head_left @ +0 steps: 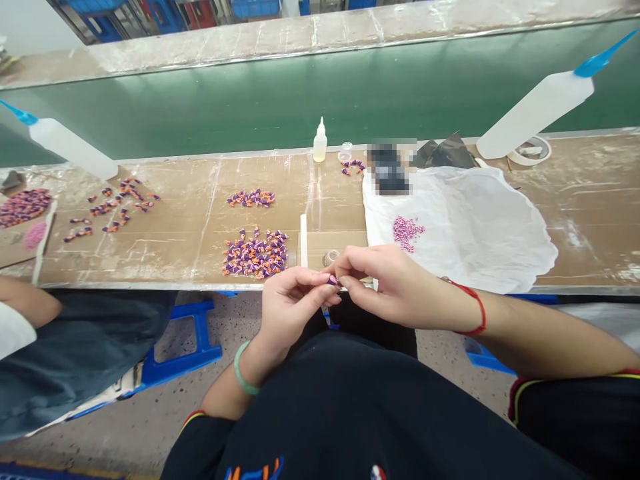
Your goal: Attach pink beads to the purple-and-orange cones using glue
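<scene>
in the head view the left hand [293,308] and the right hand [395,277] come together just past the front edge of the wooden workbench [585,213], both curled, neither spread. thumbs and fingertips [325,283] pinch a tiny purple piece [333,281] between the two hands, too small to make out its shape. a jade bangle [241,368] circles the left wrist, a red string [475,308] the right. just beyond the hands lies a cardboard sheet [335,243]. to their left on the bench is a heap of purple and orange pieces [255,255], with a smaller heap [251,198] behind it. pink beads [407,233] lie on a crumpled white plastic sheet [465,227]. a small upright dropper bottle [320,141] stands at the back, between two tilted squeeze bottles [537,113] and [60,141] with blue nozzles. a co-worker's arm [25,303] shows at far left
</scene>
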The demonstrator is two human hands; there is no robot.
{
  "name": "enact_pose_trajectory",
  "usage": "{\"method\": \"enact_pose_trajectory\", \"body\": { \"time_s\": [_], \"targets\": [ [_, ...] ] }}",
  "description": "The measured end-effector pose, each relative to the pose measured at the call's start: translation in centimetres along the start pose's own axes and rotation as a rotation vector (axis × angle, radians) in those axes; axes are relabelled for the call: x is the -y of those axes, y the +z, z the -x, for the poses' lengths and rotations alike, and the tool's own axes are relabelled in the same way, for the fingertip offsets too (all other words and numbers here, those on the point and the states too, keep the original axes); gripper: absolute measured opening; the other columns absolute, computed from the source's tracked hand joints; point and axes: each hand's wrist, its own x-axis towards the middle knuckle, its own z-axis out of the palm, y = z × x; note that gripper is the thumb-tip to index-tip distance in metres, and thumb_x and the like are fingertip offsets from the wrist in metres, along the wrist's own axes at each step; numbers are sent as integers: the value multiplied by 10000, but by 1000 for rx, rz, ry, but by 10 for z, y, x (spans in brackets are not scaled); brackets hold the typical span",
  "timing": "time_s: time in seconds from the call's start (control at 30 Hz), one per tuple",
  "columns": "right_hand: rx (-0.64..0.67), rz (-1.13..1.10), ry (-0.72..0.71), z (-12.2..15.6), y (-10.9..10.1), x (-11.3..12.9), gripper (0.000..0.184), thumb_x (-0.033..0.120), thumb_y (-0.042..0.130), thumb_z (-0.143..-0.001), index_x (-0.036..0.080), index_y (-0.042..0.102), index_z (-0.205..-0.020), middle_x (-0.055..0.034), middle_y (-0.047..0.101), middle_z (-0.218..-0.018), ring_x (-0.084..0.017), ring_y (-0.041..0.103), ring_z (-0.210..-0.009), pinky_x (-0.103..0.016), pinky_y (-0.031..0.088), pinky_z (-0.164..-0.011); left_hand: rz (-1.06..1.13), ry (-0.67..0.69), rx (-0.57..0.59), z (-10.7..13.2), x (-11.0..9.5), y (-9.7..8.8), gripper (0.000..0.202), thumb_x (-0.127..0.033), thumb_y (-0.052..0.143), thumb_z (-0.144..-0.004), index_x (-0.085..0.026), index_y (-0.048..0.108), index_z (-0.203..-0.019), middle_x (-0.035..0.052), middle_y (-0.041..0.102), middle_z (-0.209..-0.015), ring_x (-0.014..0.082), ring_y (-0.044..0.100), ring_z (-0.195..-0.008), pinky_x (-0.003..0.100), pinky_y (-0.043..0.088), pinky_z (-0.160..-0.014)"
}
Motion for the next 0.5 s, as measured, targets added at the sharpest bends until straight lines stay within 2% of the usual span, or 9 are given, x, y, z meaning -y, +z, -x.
{"method": "enact_pose_trajectory", "body": {
  "time_s": [0.17, 0.3, 0.37, 0.5],
  "targets": [
    [14, -78, 112, -6, -5, -3, 156, 212, 482, -940, 190, 590, -830, -2, 679, -720, -103, 589, -595, -210, 441, -552, 203, -211, -22, -7, -1, -2, 298, -321, 960, -567, -177, 726, -683, -12, 723, -606, 72, 662, -492, 115, 529, -472],
    [-33, -223, 173, -7, -5, -4, 119, 178, 477, -936, 202, 592, -915, -21, 731, -860, -137, 715, -791, -228, 551, -697, 360, -402, -53, -10, -4, -3, 364, -298, 981, -508, -151, 700, -686, -39, 657, -552, 19, 587, -448, 64, 472, -445],
    [-17, -282, 187, -7, -4, -5, 95, 163, 491, -922, 212, 573, -920, -14, 734, -851, -150, 740, -852, -236, 577, -738, 396, -443, -57, -10, -6, -3, 355, -278, 966, -539, -145, 685, -709, -52, 624, -549, 7, 564, -446, 55, 457, -442],
    [-8, -291, 178, -8, -4, -7, 85, 161, 503, -907, 220, 560, -886, 10, 715, -768, -150, 747, -824, -240, 594, -737, 431, -485, -78, -12, -7, -2, 243, -218, 883, -679, -147, 660, -740, -64, 575, -558, 0, 546, -455, 52, 446, -449]
  ]
}}
